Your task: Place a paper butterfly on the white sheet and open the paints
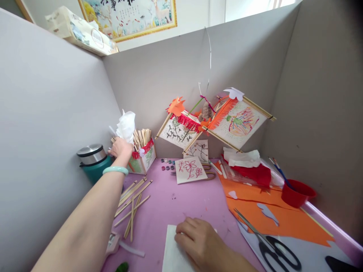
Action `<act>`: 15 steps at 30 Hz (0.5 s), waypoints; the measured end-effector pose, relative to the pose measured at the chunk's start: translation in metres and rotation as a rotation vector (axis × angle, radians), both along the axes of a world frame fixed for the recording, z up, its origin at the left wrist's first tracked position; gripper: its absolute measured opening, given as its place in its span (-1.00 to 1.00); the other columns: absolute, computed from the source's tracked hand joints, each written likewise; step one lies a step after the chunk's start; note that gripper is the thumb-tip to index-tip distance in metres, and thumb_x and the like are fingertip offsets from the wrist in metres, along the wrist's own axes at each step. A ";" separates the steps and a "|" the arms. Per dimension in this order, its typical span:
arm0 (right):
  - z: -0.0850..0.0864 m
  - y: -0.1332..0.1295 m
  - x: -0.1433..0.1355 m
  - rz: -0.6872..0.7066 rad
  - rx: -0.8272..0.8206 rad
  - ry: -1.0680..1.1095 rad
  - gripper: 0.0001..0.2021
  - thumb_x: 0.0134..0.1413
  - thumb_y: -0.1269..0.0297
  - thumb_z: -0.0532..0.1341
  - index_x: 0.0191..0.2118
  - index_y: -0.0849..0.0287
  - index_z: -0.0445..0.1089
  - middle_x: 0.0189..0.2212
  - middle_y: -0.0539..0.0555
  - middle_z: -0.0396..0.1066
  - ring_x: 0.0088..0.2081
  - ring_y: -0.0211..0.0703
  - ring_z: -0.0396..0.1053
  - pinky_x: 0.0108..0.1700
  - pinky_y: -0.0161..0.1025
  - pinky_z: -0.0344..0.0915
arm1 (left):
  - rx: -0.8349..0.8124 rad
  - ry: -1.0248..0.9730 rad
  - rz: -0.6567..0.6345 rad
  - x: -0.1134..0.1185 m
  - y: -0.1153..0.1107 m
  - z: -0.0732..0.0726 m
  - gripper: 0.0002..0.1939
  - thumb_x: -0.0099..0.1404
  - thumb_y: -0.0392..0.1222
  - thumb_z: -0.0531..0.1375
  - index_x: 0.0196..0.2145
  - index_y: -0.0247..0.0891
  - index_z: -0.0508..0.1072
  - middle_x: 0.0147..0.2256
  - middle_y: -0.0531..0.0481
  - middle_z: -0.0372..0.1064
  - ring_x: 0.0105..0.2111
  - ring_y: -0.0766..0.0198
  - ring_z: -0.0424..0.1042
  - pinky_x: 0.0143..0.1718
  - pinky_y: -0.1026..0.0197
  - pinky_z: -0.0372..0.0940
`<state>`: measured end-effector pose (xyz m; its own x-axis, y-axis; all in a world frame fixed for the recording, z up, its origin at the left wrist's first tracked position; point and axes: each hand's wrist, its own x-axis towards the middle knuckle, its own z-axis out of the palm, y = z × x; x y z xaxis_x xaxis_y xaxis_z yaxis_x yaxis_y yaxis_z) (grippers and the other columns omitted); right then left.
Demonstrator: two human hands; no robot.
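My left hand [121, 148], with a pale green bangle [115, 170] at the wrist, reaches to the left end of a decorated box [146, 155] of wooden sticks [142, 138]. Its fingers are curled by a crumpled white tissue [126, 126] and pale rods; what they grip is mostly hidden. A teal tumbler [95, 160] stands beside that hand. At the front, my right hand [195, 240] rests on a white sheet [172, 251], fingers loosely bent over it, thumb hidden.
A painted-panel mobile [207, 121] hangs over the back. Loose sticks [133, 206] and a pink glue gun [112, 243] lie left. Scissors [268, 241], orange paper [272, 211] and a red cup [296, 193] are right. A flower-drawn square [190, 170] lies mid-table. Grey partitions surround the table.
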<state>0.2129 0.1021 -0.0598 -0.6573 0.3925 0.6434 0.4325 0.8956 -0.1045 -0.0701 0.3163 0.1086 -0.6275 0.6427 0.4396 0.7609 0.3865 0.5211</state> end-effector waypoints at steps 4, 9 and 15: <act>-0.002 0.000 0.000 0.002 -0.016 -0.008 -0.86 0.00 0.53 0.08 -0.35 0.19 0.30 -0.35 0.09 0.42 -0.40 -0.20 0.28 -0.35 -0.27 0.21 | -0.045 0.021 0.037 -0.006 0.006 -0.007 -0.55 0.06 -0.26 0.23 -0.08 -0.48 0.35 -0.06 -0.49 0.37 0.04 -0.20 0.31 0.07 -0.16 0.07; -0.001 0.000 0.000 0.001 -0.050 -0.010 -0.85 -0.02 0.54 0.06 -0.35 0.19 0.31 -0.35 0.11 0.42 -0.40 -0.19 0.27 -0.35 -0.27 0.22 | -0.131 -0.032 -0.002 -0.016 0.010 -0.010 -0.60 0.01 -0.17 0.27 -0.19 -0.45 0.44 -0.06 -0.47 0.38 0.01 -0.23 0.33 0.01 -0.15 0.16; -0.002 0.000 -0.001 0.016 -0.047 0.002 -0.84 -0.02 0.56 0.07 -0.35 0.21 0.31 -0.37 0.11 0.41 -0.40 -0.20 0.28 -0.32 -0.27 0.22 | 0.012 -0.019 0.086 -0.013 0.008 -0.008 -0.30 0.18 0.13 0.10 0.09 -0.49 0.22 0.06 -0.46 0.28 0.12 -0.22 0.19 0.06 -0.23 0.11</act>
